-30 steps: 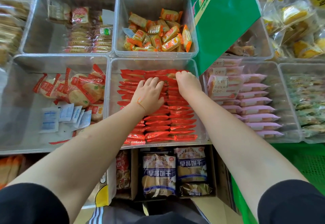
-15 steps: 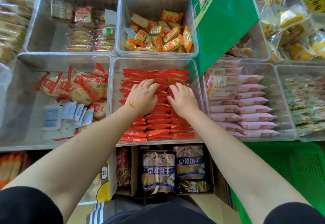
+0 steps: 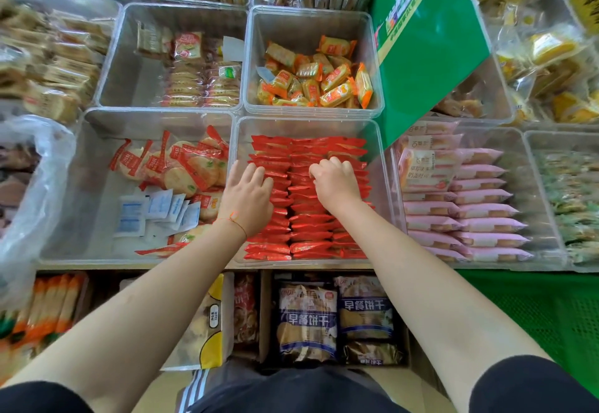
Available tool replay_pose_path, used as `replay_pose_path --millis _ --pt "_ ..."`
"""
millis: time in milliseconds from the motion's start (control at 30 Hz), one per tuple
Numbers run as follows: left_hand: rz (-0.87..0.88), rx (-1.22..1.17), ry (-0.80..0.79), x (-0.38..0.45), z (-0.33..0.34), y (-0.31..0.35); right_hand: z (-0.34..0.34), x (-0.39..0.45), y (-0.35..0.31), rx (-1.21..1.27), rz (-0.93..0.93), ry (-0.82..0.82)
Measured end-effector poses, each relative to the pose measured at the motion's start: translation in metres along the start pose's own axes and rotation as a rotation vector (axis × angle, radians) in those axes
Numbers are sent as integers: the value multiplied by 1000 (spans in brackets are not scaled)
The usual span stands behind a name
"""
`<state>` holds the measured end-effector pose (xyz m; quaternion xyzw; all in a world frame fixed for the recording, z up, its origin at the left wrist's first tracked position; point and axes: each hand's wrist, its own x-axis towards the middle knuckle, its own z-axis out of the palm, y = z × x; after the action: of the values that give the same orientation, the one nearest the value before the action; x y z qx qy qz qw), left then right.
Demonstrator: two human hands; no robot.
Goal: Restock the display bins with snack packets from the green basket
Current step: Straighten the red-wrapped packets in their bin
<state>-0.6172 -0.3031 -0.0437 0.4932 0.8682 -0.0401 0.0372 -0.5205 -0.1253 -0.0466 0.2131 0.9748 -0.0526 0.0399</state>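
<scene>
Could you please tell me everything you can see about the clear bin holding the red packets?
The clear bin is a see-through, roughly square plastic tub with rounded corners, in the front row of the display. It is nearly filled with thin red packets laid flat in overlapping rows, three columns across. The left hand rests on the left rows with fingers bent; the right hand has its fingers curled down onto the middle rows. A green sign leans over its far right corner.

Red packets [image 3: 308, 198] fill a clear bin [image 3: 384, 185]. Adjacent stock: orange-yellow packets [image 3: 316, 83], pink packets [image 3: 479, 208]. Green basket [image 3: 534, 318] shows a mesh pattern; green sign [image 3: 428, 43].
</scene>
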Motion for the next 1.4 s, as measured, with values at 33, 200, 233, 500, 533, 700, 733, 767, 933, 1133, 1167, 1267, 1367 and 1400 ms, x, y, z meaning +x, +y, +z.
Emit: replay_pose_path --millis 33,200,233,500,533,700,733,767,933,1133,1167,1267,1367,1400 --pt "4 22 -21 -1 0 -6 -2 1 1 -39 4 -7" --pt "-28 -38 -37 0 0 -14 -9 5 -5 -132 25 -12" --pt "-33 -49 -27 1 1 -14 -9 7 -9 -110 7 2" --pt "-57 -74 -67 3 -2 -12 -2 14 -20 -63 -16 -99" --pt "-61 -74 -70 2 -3 -12 -6 16 -19 -79 -9 -97" --pt "-77 -78 -67 3 -5 -11 -16 25 -15 -8 7 86" --pt "-76 -80 -65 3 -4 -11 -14 25 -15 18 -7 60" --pt "-76 -79 -65 3 -4 -11 -11 24 -14 39 -26 -1" --pt "-84 -63 -71 3 -4 -10 14 9 -6 -5 -30 -201" --pt "-83 -47 -102 3 -8 -9 6 -6 10 -9 230 105" --pt "-85 -45 -102 3 -8 -9 3 -7 14 -16 295 106" --pt "-89 -54 -105 2 -8 -9 -2 -6 30 33 379 57" --pt "-92 -53 -103 2 -7 -8 -3 6 41 45 351 70" --pt "-93 -54 -103 2 -7 -8 -4 10 42 32 334 76"
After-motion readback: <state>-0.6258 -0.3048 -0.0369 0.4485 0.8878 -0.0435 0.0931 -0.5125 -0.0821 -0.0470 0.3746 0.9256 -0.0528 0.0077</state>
